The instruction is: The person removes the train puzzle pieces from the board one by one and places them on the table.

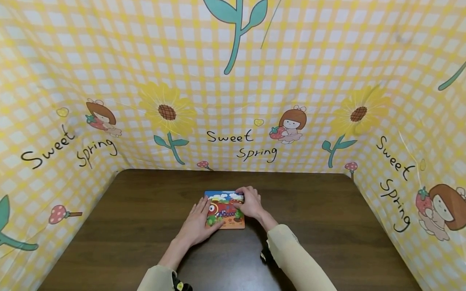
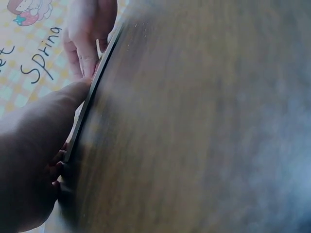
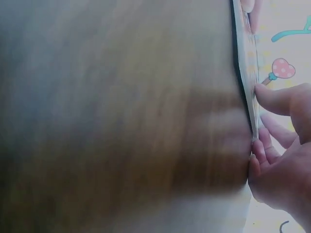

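Observation:
A square, flat picture board (image 1: 233, 222) with a red cartoon train, clouds and green bushes lies on the dark wooden table (image 1: 309, 210). My left hand (image 1: 196, 224) rests along its left side, fingers fairly straight and thumb over the lower edge. At the upper right corner, my right hand (image 1: 251, 202) grips the board with curled fingers at the edge and the thumb over the picture. In the right wrist view, the right thumb (image 3: 274, 99) presses the top face near the board's thin edge (image 3: 243, 68). The left wrist view shows the board edge-on.
Yellow checked cloth (image 1: 233, 97) with flowers and lettering hangs behind the table and along both sides. Cream sleeves (image 1: 296, 254) cover the forearms, with dark wrist bands (image 1: 265, 255) beneath them.

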A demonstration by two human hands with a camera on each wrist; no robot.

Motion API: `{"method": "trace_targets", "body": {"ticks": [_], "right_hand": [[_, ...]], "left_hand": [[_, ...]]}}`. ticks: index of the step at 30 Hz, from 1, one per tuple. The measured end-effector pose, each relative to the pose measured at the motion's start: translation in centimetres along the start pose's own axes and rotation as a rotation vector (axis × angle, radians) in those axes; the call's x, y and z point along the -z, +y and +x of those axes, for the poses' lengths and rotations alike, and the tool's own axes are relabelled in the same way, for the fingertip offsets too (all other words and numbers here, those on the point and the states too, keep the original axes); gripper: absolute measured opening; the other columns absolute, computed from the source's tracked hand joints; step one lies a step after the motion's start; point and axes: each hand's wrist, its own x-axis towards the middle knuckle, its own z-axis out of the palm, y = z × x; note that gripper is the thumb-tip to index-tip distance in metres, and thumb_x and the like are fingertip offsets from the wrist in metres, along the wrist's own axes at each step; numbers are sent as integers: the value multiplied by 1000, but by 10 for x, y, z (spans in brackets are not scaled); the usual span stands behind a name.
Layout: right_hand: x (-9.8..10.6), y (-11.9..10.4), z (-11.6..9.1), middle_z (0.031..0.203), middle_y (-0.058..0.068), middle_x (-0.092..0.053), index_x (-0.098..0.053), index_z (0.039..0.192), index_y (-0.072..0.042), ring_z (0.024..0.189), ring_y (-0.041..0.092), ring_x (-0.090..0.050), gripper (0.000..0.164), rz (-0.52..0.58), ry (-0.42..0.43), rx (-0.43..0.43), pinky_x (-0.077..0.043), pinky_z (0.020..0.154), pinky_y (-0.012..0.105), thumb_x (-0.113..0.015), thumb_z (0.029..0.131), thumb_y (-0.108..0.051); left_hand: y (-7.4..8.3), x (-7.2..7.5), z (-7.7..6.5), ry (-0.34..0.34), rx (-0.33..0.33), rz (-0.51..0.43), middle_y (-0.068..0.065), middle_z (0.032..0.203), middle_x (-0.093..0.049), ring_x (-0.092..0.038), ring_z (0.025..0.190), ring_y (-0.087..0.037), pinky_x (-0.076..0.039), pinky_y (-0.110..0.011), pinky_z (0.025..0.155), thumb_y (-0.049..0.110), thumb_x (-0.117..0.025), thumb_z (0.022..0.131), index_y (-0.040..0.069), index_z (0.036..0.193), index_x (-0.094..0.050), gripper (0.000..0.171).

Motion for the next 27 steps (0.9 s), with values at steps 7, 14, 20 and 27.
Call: {"method": "trace_targets", "body": {"ticks": [7, 14, 20, 27], "right_hand": [[2, -3, 0, 141, 23, -59, -69, 132, -2, 131, 41, -53, 42, -49, 12, -12, -42, 113, 62, -85, 99, -23], [0, -5, -1, 139, 23, -56, -68, 124, -3, 126, 39, -53, 33, -57, 9, -16, -42, 108, 59, -83, 101, -21], [1, -8, -4, 137, 22, -55, -67, 125, -2, 122, 38, -54, 35, -119, 40, 12, -45, 104, 58, -82, 101, -23], [-1, -4, -4, 139, 22, -56, -67, 131, -3, 126, 38, -54, 40, -154, 54, 2, -46, 105, 57, -82, 102, -27]], "left_hand": [[1, 3, -1, -3, 2, -7, -24, 182, -25, -21, 171, -43, -21, -62, 139, 65, -69, 102, -3, 171, -32, 104], [0, 1, -2, 31, -33, -20, -25, 180, -30, -25, 170, -46, -23, -66, 137, 60, -72, 101, 19, 168, -49, 82], [2, 3, -2, 15, -30, -12, -24, 181, -27, -22, 171, -45, -20, -65, 138, 61, -70, 103, 29, 163, -56, 70], [3, 3, -3, -2, -28, 7, -24, 181, -26, -21, 171, -44, -20, -64, 139, 63, -67, 103, 30, 165, -54, 71]]}}
